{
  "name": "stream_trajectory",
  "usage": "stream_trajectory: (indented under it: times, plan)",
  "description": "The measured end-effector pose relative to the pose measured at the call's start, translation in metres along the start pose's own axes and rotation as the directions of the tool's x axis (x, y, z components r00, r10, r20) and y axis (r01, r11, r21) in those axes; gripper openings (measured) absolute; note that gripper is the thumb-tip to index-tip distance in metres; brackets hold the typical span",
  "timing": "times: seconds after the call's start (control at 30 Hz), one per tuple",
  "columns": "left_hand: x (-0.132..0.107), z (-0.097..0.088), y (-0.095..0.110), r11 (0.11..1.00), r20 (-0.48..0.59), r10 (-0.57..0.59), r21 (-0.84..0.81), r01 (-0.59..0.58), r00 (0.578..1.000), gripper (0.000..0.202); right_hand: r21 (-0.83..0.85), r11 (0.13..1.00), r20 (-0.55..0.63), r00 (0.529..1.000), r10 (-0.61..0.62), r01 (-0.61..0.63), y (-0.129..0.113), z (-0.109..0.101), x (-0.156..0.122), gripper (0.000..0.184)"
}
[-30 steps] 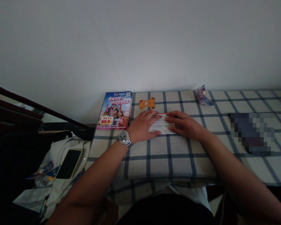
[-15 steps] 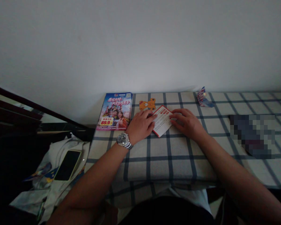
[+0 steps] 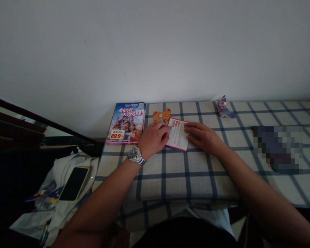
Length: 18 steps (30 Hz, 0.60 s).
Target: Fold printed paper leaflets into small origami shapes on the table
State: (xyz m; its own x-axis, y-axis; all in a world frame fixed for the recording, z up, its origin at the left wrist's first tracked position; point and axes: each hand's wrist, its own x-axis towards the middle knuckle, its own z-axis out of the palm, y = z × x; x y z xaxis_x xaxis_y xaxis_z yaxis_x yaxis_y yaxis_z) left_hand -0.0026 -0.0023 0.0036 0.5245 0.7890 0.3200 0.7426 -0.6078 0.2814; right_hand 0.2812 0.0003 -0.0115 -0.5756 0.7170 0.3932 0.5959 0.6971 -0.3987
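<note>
A small folded leaflet (image 3: pixel 179 137), white with red edging and printed text, lies on the checked tablecloth between my hands. My left hand (image 3: pixel 155 138), with a metal watch (image 3: pixel 136 155) on its wrist, grips the leaflet's left edge with bent fingers. From the other side, the fingertips of my right hand (image 3: pixel 203 137) hold its right edge. Just behind the leaflet is a brown cartoon bear (image 3: pixel 162 115), partly covered by my left hand. A stack of colourful flyers (image 3: pixel 126 122) rests to the left of that hand.
Against the wall at the back right stands a creased piece of printed paper (image 3: pixel 223 107). A pixelated dark item (image 3: pixel 277 150) lies farther right. Below the table's left edge, a phone (image 3: pixel 74 183) sits on a pale bag with papers.
The leaflet has turned from a diamond-like slant to nearly square with the table, between both hands. My hands have shifted only slightly; the flyers and phone stay put.
</note>
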Motion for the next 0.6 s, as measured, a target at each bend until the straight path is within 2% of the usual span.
stream_trajectory:
  times: [0.07, 0.23, 0.33, 0.43, 0.6]
  plan:
    - [0.0, 0.001, 0.0, 1.0, -0.012, 0.017, -0.024, -0.017, 1.0, 0.03, 0.03, 0.999, 0.018, 1.0, -0.014, 0.013, 0.001, 0.001, 0.0, 0.032]
    - [0.002, 0.007, 0.0, 0.98, 0.009, 0.142, -0.146, -0.139, 0.99, 0.036, 0.082, 0.995, 0.085, 0.994, -0.063, 0.056, 0.002, 0.002, 0.0, 0.034]
    - [0.003, 0.011, -0.001, 0.978, 0.048, 0.152, -0.154, -0.143, 0.987, 0.036, 0.081, 0.993, 0.098, 0.991, -0.088, 0.08, 0.0, 0.002, 0.001, 0.035]
    - [0.002, 0.012, -0.001, 0.985, 0.085, 0.138, -0.112, -0.128, 0.987, 0.04, 0.098, 0.992, 0.086, 0.992, -0.093, 0.084, -0.001, 0.002, 0.002, 0.035]
    - [0.002, 0.012, -0.001, 0.99, 0.1, 0.116, -0.091, -0.107, 0.988, 0.044, 0.074, 0.997, -0.018, 1.0, -0.003, 0.004, 0.003, 0.003, 0.003, 0.028]
